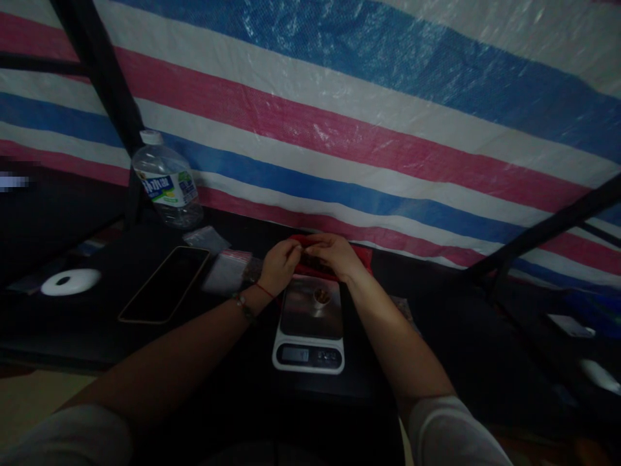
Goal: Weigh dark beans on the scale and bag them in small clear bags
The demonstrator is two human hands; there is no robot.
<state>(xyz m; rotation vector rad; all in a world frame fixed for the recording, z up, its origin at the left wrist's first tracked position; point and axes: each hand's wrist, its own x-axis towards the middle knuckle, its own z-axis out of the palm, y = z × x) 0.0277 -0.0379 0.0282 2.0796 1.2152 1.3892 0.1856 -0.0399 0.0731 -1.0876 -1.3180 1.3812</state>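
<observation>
Left hand [280, 266] and right hand [337, 255], fingers bent at the red item [363, 257], grip unclear, are best kept off the scale [301, 318].

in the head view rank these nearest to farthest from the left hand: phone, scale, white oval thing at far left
1. Scale: just below and to the right of the left hand in the picture.
2. Phone: lying flat, to the hand's left.
3. White oval thing: farther left, past the phone.
</observation>
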